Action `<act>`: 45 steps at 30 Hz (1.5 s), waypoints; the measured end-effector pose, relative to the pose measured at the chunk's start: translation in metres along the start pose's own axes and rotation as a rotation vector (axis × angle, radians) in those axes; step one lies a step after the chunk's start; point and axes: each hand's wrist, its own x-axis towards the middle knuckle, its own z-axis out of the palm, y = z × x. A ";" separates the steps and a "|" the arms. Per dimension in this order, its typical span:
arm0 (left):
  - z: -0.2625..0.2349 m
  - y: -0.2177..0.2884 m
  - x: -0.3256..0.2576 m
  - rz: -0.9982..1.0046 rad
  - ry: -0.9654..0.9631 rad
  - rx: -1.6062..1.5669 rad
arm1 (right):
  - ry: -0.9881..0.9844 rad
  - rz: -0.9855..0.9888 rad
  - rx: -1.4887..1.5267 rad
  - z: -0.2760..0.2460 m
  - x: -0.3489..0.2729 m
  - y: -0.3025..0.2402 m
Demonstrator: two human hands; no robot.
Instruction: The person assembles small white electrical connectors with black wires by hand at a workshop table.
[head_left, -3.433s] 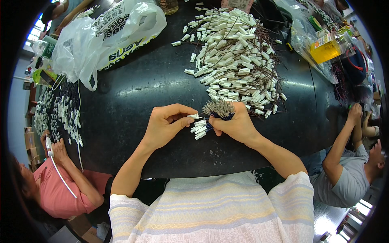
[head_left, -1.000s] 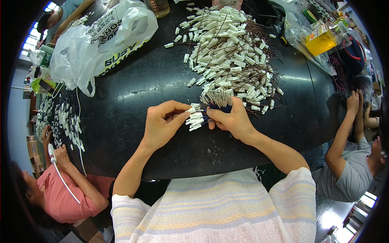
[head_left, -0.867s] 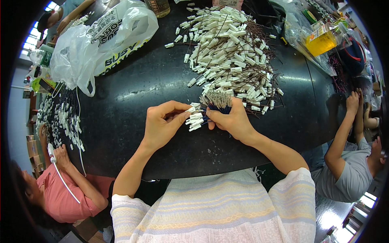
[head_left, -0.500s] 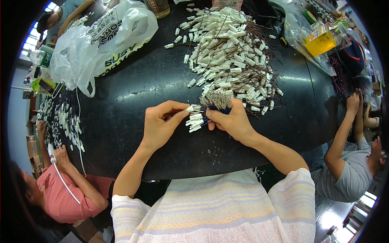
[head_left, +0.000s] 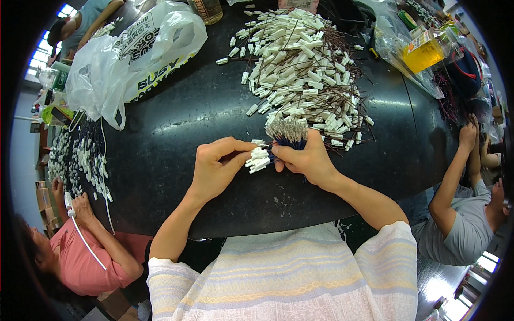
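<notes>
left hand (head_left: 217, 168) pinching white connectors (head_left: 258, 159) | right hand (head_left: 308, 160) gripping wire bundle (head_left: 287, 132) | plastic bag (head_left: 128, 51) at 10 o'clock, contents unclear

Bright, even light from overhead, with soft white glare streaking across the glossy black table (head_left: 176, 134) and only faint shadows under the hands. The centre is sharp, while the fisheye bends the edges hard and a black rim swallows the corners.
</notes>
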 end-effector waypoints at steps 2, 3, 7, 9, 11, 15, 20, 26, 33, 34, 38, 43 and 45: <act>0.001 0.000 -0.001 0.062 -0.019 0.083 | 0.028 -0.026 -0.053 0.002 0.001 0.003; 0.002 0.000 -0.002 0.061 -0.019 0.084 | 0.010 -0.062 -0.072 0.003 0.001 0.004; 0.008 -0.002 -0.002 0.118 0.014 0.085 | -0.033 -0.112 -0.151 0.003 0.000 0.000; 0.008 -0.002 -0.002 0.113 0.014 0.072 | -0.051 -0.112 -0.156 0.000 0.001 0.002; 0.007 -0.001 -0.002 0.070 -0.044 0.046 | -0.065 -0.111 -0.161 -0.001 0.001 0.004; -0.011 -0.007 0.019 -0.076 -0.089 0.016 | -0.029 -0.067 -0.044 0.001 0.001 0.000; 0.002 -0.020 0.057 0.259 0.104 0.452 | 0.014 -0.035 0.051 0.004 -0.001 -0.002; -0.003 -0.017 0.036 -0.086 0.101 0.185 | 0.009 0.006 0.074 -0.001 0.000 -0.001; -0.006 -0.003 0.008 -0.298 -0.043 -0.392 | 0.065 -0.062 -0.001 0.005 0.003 0.002; -0.006 -0.003 0.007 -0.297 -0.053 -0.395 | 0.071 -0.057 0.000 0.006 0.003 0.002; -0.005 -0.001 0.005 -0.264 -0.072 -0.361 | 0.076 -0.048 -0.028 0.006 0.002 0.001; -0.002 -0.003 0.003 -0.183 -0.044 -0.314 | 0.065 -0.074 -0.070 0.009 0.000 -0.002; -0.005 -0.006 0.003 0.005 -0.124 -0.071 | 0.057 -0.072 -0.087 0.010 -0.001 -0.004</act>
